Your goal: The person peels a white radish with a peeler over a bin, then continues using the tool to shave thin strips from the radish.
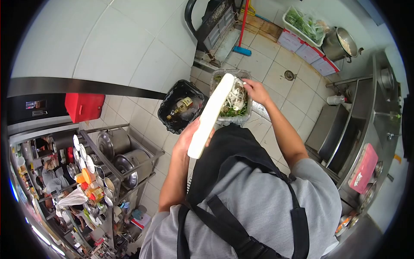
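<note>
A long white daikon radish [211,116], its surface pale and smooth, lies slanted across my left hand [186,137]. The fingers wrap round its lower part from beneath, and its far end rises over a clear plastic bin [249,115]. Beside that far end is my right hand [256,90], its fingers pinched together. A small pale bit shows at the fingertips, but I cannot make out what they hold. Below the right hand, white peelings [237,98] lie on green and brown vegetable scraps [235,112] in the bin.
Left of the bin stands a black-lined trash bin [164,116] with a bottle inside. A blue-headed broom [242,51] leans behind. Steel sinks [330,125] line the right; a rack with large lidded pots [133,166] stands left. Greens [304,25] fill a basket on boxes.
</note>
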Motion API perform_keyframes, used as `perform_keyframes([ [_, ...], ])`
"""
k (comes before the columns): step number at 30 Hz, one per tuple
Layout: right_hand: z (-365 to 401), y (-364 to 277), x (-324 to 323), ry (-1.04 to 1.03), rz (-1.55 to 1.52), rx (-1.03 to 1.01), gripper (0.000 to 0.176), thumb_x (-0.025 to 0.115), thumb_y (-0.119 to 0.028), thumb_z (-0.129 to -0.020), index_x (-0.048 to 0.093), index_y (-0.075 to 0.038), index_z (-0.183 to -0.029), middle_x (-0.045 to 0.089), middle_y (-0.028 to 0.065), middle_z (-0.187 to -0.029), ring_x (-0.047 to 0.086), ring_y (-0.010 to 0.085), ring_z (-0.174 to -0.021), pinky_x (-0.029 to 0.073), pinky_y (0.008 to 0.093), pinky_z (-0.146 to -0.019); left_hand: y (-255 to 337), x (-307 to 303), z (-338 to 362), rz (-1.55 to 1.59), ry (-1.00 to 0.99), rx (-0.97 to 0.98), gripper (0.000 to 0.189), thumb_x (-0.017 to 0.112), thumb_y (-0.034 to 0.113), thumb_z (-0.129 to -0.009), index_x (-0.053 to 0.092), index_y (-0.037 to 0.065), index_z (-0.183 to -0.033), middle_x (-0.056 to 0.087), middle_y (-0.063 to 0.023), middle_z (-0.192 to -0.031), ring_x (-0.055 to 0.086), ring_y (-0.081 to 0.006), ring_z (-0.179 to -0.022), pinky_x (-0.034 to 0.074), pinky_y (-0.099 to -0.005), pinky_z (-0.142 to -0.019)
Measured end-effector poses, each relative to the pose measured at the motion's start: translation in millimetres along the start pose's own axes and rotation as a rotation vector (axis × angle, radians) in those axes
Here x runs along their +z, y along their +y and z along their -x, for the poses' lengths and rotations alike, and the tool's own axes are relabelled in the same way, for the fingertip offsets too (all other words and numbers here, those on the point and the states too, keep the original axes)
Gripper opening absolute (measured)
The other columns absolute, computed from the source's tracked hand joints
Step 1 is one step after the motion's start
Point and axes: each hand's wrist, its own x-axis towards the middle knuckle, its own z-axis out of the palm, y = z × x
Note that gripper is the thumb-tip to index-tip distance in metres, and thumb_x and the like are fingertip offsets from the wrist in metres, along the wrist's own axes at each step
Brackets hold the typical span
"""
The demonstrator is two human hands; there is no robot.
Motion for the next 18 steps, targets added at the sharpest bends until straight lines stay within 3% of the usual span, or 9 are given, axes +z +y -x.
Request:
perform_keyframes([
  [2,3.6,24.9,12.2,-0.065,-0.26,0.338,0.037,0.051,-0.023,-0.094,0.053,-0.007,-0.127,0.06,0.0059,-0.071,0.056,0.0147,-0.059,0.047,0.0283,-0.058,0.0,2.0,-0.5,0.046,-0.061,0.093,0.064,0.058,0.05,-0.085,0.045,0.0,-0.122,0.056,-0.0141,-0.087,0.056,-0.0166,-0.063,0.047,-0.0263,-0.049],
  [3,3.3,14.4,13.7,-0.073,-0.265,0.327,0.037,0.051,-0.023,-0.094,0.053,-0.007,-0.127,0.06,0.0059,-0.071,0.056,0.0147,-0.059,0.047,0.0283,-0.058,-0.2,-1.1,-2.2,0.044,-0.051,0.103,0.064,0.058,0.05,-0.085,0.045,0.0,-0.122,0.056,-0.0141,-0.087,0.056,-0.0166,-0.063,0.047,-0.0263,-0.049],
  [5,20.8,-31.6,6.6,-0.113,-0.807,0.778,0.04,0.048,-0.024,-0.096,0.045,-0.007,-0.133,0.052,-0.0006,-0.066,0.048,0.0081,-0.056,0.041,0.0249,-0.051,-6.9,-8.0,-5.3,-0.01,-0.086,0.197,0.068,0.067,0.045,-0.08,0.043,-0.001,-0.125,0.057,-0.0137,-0.094,0.059,-0.0169,-0.07,0.05,-0.0261,-0.053],
  [7,32.9,-56.5,9.2,-0.146,-0.974,0.847,0.042,0.049,-0.02,-0.096,0.04,-0.007,-0.135,0.052,-0.0001,-0.067,0.047,0.0089,-0.055,0.038,0.0242,-0.05,-2.9,-8.5,-7.3,-0.025,0.007,0.116,0.062,0.067,0.035,-0.083,0.042,-0.001,-0.127,0.057,-0.0121,-0.097,0.062,-0.0173,-0.075,0.053,-0.0268,-0.058],
  [9,44.0,-79.7,18.9,0.008,-0.575,0.418,0.034,0.054,-0.016,-0.092,0.051,-0.006,-0.125,0.058,0.006,-0.073,0.054,0.0124,-0.059,0.045,0.0279,-0.055,1.3,-7.4,-22.9,-0.111,0.193,0.035,0.053,0.063,0.026,-0.085,0.042,-0.002,-0.125,0.057,-0.0112,-0.098,0.063,-0.0175,-0.079,0.055,-0.028,-0.06],
  [10,46.5,-99.2,16.1,0.009,-0.575,0.416,0.034,0.054,-0.016,-0.092,0.051,-0.006,-0.125,0.058,0.006,-0.073,0.054,0.0124,-0.059,0.045,0.0279,-0.055,-1.2,-14.7,-32.2,-0.1,0.204,0.012,0.045,0.057,0.026,-0.088,0.046,-0.003,-0.12,0.059,-0.0118,-0.094,0.063,-0.0193,-0.074,0.055,-0.0294,-0.059],
  [13,46.8,-165.7,-13.0,0.082,-0.274,-0.254,0.03,0.06,-0.009,-0.084,0.061,-0.01,-0.114,0.058,0.0096,-0.075,0.06,0.0236,-0.063,0.05,0.0346,-0.061,-10.5,-24.0,-56.4,0.131,0.315,-0.022,0.042,0.052,0.031,-0.089,0.049,-0.003,-0.113,0.061,-0.0125,-0.087,0.063,-0.0217,-0.068,0.055,-0.0313,-0.057],
  [15,54.5,-182.6,-26.8,-0.128,-0.125,-0.321,0.033,0.062,-0.012,-0.083,0.061,-0.015,-0.116,0.055,0.0068,-0.071,0.058,0.0251,-0.059,0.05,0.0355,-0.056,-13.1,-19.9,-67.1,0.138,0.42,-0.004,0.046,0.048,0.042,-0.092,0.052,-0.001,-0.11,0.061,-0.0122,-0.082,0.062,-0.0232,-0.063,0.054,-0.033,-0.053],
  [18,63.0,-188.1,-34.9,-0.172,-0.057,-0.358,0.035,0.063,-0.013,-0.082,0.061,-0.019,-0.116,0.053,0.0061,-0.069,0.057,0.025,-0.056,0.049,0.0358,-0.051,-10.6,-19.9,-70.3,0.254,0.249,0.065,0.055,0.043,0.056,-0.092,0.054,0.004,-0.11,0.062,-0.0106,-0.085,0.063,-0.0215,-0.064,0.053,-0.0314,-0.05],
])
